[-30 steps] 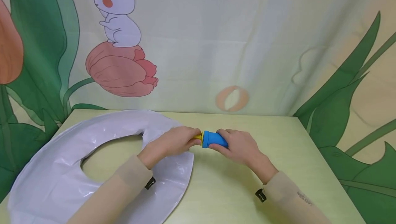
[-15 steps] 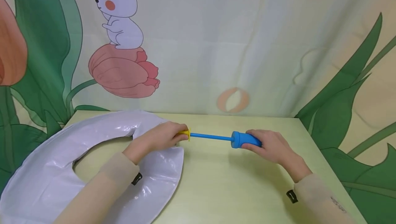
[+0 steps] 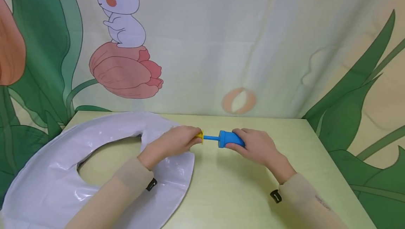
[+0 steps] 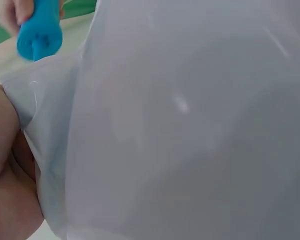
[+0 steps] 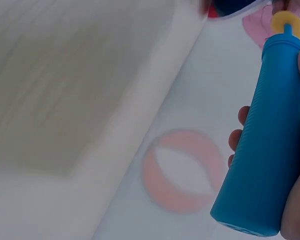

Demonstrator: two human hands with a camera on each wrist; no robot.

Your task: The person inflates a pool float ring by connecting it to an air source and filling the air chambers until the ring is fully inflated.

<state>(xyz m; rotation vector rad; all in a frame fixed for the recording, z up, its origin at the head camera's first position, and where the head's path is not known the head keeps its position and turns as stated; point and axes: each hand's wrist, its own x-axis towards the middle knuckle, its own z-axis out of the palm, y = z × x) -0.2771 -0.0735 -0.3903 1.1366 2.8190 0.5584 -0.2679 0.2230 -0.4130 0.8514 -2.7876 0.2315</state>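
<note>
A blue hand air pump [image 5: 262, 145] lies level between my hands in the head view. My right hand [image 3: 257, 146] grips its barrel, fingers curled round it. My left hand [image 3: 175, 140] pinches the yellow end piece [image 3: 200, 136] at the other end. A short length of thin blue rod [image 3: 211, 138] shows between the yellow piece and the barrel. Beneath and beside my left hand spreads a pale, partly filled inflatable swim ring [image 3: 53, 172]. Its vinyl covers most of the left wrist view and hides the left fingertips there.
The pale yellow-green table [image 3: 237, 201] ends against a printed backdrop curtain [image 3: 202, 46] with a rabbit, tulips and leaves. The ring takes up the table's left side. A dark blue and red patch [image 5: 230, 7] shows at the top of the right wrist view.
The barrel went right, away from the yellow piece, baring a long stretch of rod, then came back left and covered most of it. Both hands kept their holds.
</note>
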